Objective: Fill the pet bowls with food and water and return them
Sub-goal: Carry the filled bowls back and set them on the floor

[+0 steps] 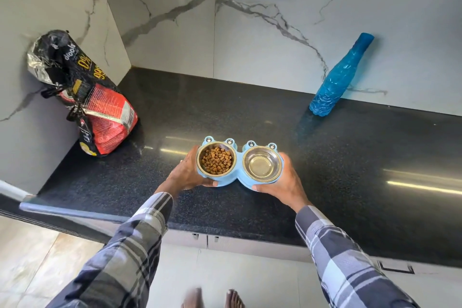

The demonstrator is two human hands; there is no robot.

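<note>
Bare feet (212, 299) show at the bottom edge, on the floor below the tabletop (350, 157). Both hands hold the blue feeder (239, 170) near the tabletop's front edge: the left hand (186, 174) curls around its left end, the right hand (287, 182) around its right end, thumbs on the near rim and fingers wrapped out of sight behind. Whether the feeder rests on the tabletop or is just off it cannot be told. Its left bowl (216, 160) holds kibble; the right bowl (262, 164) looks to hold clear water. Filling seems done, so carrying back is likely the step. Keep the feeder level and lift evenly with both hands, moving slowly so the water does not slop. A food bag (100, 107) stands well to the left, a blue bottle (337, 77) by the wall to the right.
</note>
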